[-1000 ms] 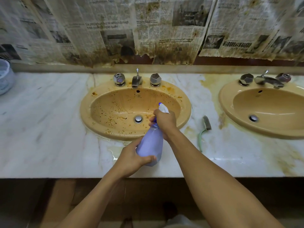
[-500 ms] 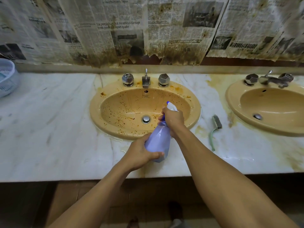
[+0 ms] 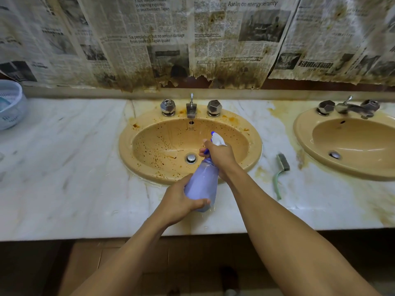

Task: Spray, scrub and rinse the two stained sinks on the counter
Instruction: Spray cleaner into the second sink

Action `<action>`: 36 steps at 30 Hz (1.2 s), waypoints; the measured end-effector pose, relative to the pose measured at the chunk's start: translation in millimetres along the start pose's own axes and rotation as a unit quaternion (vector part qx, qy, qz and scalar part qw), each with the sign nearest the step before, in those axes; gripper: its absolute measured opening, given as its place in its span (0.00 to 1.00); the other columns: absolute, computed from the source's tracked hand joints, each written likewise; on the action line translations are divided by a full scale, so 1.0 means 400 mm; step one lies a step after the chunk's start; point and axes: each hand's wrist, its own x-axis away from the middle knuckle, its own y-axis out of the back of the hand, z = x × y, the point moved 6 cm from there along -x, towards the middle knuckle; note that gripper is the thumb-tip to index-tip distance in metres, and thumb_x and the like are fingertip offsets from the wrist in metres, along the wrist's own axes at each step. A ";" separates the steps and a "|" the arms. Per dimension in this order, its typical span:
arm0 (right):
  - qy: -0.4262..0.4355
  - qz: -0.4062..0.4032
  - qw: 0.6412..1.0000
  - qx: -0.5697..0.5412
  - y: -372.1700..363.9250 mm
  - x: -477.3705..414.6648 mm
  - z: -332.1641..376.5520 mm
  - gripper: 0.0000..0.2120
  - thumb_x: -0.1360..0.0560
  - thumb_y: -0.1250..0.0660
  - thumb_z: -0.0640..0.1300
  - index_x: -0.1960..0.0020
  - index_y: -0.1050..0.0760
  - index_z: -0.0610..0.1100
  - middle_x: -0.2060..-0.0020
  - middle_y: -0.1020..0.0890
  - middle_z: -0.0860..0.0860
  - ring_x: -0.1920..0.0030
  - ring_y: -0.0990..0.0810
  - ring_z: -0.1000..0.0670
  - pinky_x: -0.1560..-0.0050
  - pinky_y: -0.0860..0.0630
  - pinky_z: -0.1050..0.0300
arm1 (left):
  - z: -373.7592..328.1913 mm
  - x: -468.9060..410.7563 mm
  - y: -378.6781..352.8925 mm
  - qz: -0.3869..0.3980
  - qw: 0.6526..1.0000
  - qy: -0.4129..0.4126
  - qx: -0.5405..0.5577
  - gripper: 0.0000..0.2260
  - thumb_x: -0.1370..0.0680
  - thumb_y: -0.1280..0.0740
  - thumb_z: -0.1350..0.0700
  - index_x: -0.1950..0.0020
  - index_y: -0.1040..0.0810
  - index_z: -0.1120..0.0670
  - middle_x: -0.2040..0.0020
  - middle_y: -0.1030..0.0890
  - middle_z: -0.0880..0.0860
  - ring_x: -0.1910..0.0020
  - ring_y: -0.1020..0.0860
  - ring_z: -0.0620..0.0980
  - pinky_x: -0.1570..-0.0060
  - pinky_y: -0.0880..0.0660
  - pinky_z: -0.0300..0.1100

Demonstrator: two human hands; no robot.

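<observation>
Spraying the speckled sink, first step of three

Held the spray bottle point(image 3: 201, 184) tilted above the near rim of the speckled sink point(image 3: 128, 154), nozzle point(image 3: 217, 137) aimed into it. Wrapped the right hand point(image 3: 220, 155) round the neck, a finger up by the trigger; cupped the left hand point(image 3: 179, 201) round the base. Judged the spraying step to be in hand: brown spots all over the bowl, no sign of scrubbing. Called next for one freed hand to take up the brush point(image 3: 282, 165), lying on the table point(image 3: 64, 167) between this sink and the second sink point(image 3: 303, 133)

"japan quake" on wall newspaper point(image 3: 157, 38)
</observation>
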 end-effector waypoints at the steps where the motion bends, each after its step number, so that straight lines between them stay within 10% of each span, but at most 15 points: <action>1: 0.002 0.000 1.000 0.002 -0.005 -0.001 -0.002 0.15 0.24 0.27 0.53 0.50 0.20 0.41 0.61 0.14 0.46 0.58 0.16 0.45 0.49 0.18 0.48 | 0.002 0.002 0.009 -0.005 1.000 0.000 -0.001 0.32 0.35 0.20 0.42 0.32 0.25 0.40 0.41 0.19 0.40 0.44 0.22 0.41 0.49 0.23 0.40; 14: -0.002 0.027 0.999 0.031 -0.077 0.051 -0.023 0.10 0.22 0.30 0.51 0.55 0.20 0.45 0.63 0.15 0.47 0.64 0.19 0.49 0.58 0.22 0.55 | 0.057 0.061 0.056 -0.050 0.998 0.034 -0.011 0.34 0.31 0.19 0.46 0.28 0.27 0.45 0.38 0.22 0.42 0.41 0.24 0.44 0.52 0.29 0.33; 21: -0.019 0.018 1.000 -0.001 -0.131 0.068 -0.022 0.17 0.34 0.32 0.53 0.51 0.23 0.42 0.74 0.19 0.50 0.67 0.20 0.44 0.47 0.19 0.39 | 0.076 0.074 0.084 -0.051 0.998 0.042 -0.017 0.37 0.34 0.20 0.41 0.27 0.26 0.46 0.38 0.22 0.44 0.41 0.23 0.47 0.51 0.27 0.37; 36: -0.029 -0.013 0.999 -0.044 -0.135 0.073 -0.047 0.03 0.25 0.37 0.41 0.55 0.24 0.45 0.68 0.21 0.43 0.71 0.25 0.46 0.65 0.28 0.54 | 0.089 0.056 0.110 -0.010 0.998 0.055 -0.036 0.34 0.29 0.20 0.46 0.26 0.28 0.47 0.37 0.24 0.43 0.40 0.25 0.46 0.52 0.28 0.34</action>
